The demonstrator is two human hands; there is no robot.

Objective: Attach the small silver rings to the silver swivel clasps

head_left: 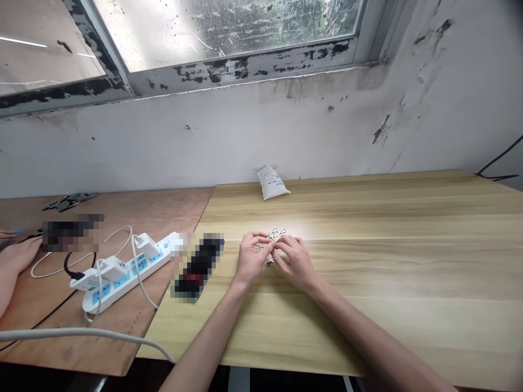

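Observation:
Both of my hands meet over the light wood table (379, 261). The thumb and fingertips of my left hand (250, 258) come together with those of my right hand (295, 260) in a pinch. What sits between the fingertips is too small to make out. Just behind the fingers lie several small shiny metal clasps (278, 233). More little metal pieces (258, 246) show beside my left fingers, and another small cluster (269, 262) rests between my hands, partly hidden by them.
A white printed packet (272, 183) stands by the wall. Left of my hands lies a blurred-out flat object (200, 267). On the brown table are a white power strip (134, 267) with chargers, cables (73, 333), a circuit board (69, 202) and another person's arm (14, 267).

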